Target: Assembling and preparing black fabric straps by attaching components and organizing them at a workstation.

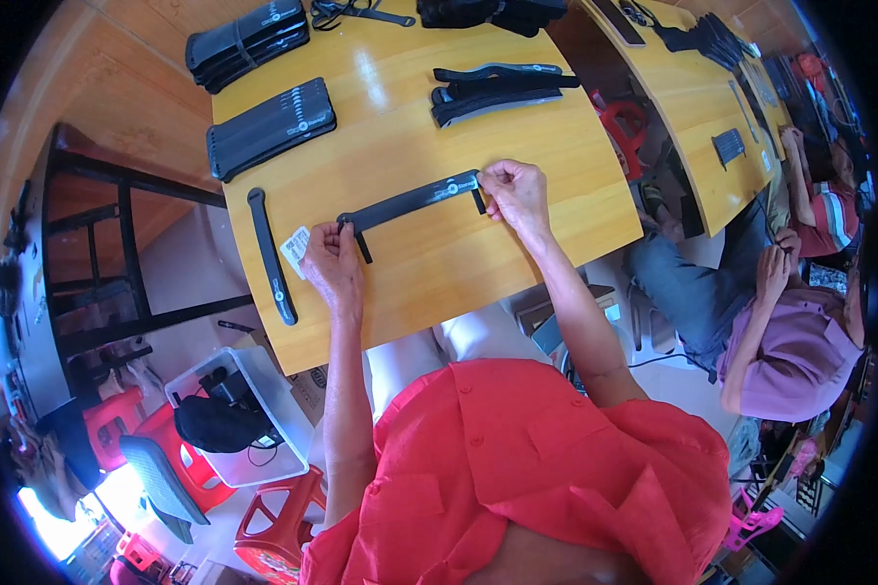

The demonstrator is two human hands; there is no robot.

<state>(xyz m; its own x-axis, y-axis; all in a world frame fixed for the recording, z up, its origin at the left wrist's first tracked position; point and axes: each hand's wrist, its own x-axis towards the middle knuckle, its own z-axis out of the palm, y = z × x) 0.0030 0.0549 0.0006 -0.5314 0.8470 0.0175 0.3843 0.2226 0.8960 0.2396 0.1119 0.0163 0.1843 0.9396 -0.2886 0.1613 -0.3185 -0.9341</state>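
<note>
- Black, long and flat, a single strap (271,255) lies loose on the wooden table (517,146), at nine o'clock from the left hand, with a small white card (296,248) between the two.
- Left hand (334,265) pinches the near end of the black strap (410,200) being worked, fingers closed on it where a short tab turns down.
- That strap lies stretched flat across the table's front half, running from the left hand up toward two o'clock to the right hand.
- Right hand (515,192) grips the far end, fingers clenched around it beside a second short tab.
- At twelve o'clock from the hands sit two stacks of like straps (271,127), and a further bundle (498,90) at one o'clock.
- By my reading, the step in hand is pulling the strap straight and squaring both ends; a next move would call for even tension so neither tab twists.
- At three o'clock, another person's sleeve (795,341) shows, apart from this work.
</note>
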